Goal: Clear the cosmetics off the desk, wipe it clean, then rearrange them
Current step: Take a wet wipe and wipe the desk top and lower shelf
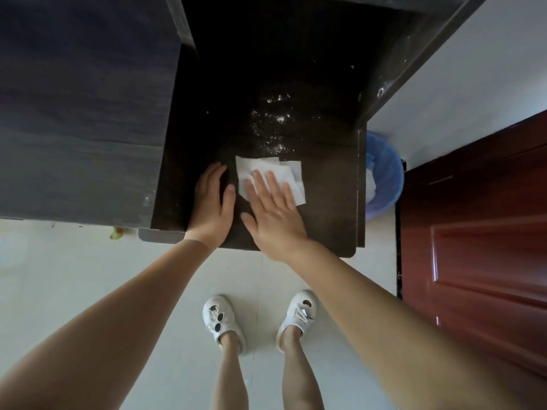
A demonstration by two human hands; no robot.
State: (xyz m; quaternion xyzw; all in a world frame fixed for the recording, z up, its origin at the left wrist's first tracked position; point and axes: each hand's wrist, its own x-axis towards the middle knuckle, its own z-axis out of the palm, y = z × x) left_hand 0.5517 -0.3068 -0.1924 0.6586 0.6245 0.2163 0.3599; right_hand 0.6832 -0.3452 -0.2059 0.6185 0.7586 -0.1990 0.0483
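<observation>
A person's right hand (273, 216), fingers spread wide and flat, presses a crumpled white paper tissue (275, 173) against the dark glossy desk top (325, 202); only the fingertips cover the tissue's near edge, and nothing is gripped. The left hand (211, 202) lies just to the left of it, palm down and loosely open on the bare surface, holding nothing and apparently bracing. Directly beyond the tissue a patch of glistening water droplets (273, 119) spreads across the desk, not yet reached by the paper. No cosmetics are visible anywhere on the desk, so the clearing step looks finished and the wiping is under way. Past the right hand, beyond the desk's right edge, a blue plastic waste bin (387, 184) stands on the floor with white scraps inside.

The risks, judged from here: a thin tissue pushed into that much water is likely to soak through and tear, leaving shreds and streaks on the dark finish. With contact only at the fingertips, the paper may bunch or slide free mid-stroke. A sweep to the right could push water over the edge onto the pale tiled floor (148, 276) near the white slippers (222, 321).
</observation>
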